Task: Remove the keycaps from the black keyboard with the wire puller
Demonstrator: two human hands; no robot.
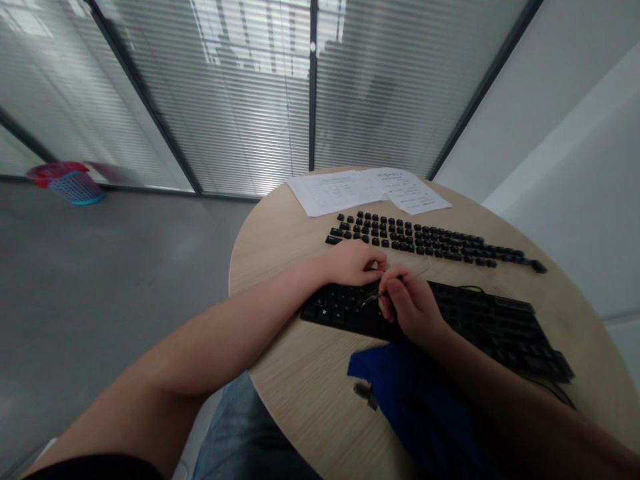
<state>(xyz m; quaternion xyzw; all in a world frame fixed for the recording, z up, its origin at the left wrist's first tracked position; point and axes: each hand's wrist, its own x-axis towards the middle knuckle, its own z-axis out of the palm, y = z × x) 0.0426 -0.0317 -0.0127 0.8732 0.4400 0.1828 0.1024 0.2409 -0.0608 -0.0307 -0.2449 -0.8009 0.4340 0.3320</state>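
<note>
A black keyboard lies on the round wooden table, running rightward beneath my right forearm. My right hand is closed over it, pinching a thin metal tool whose curved tip points down-left at the keys. Just to the left, my left hand rests at the keyboard's far edge, thumb and index finger curled together near the right fingertips. Anything between the left fingers is too small to make out. Beyond the hands, loose black keycaps are laid out in rows.
Printed sheets lie at the table's far side. A blue cloth is bunched under my right forearm, with small dark pieces beside it. A black cable trails at the right. A red-and-blue basket stands on the floor.
</note>
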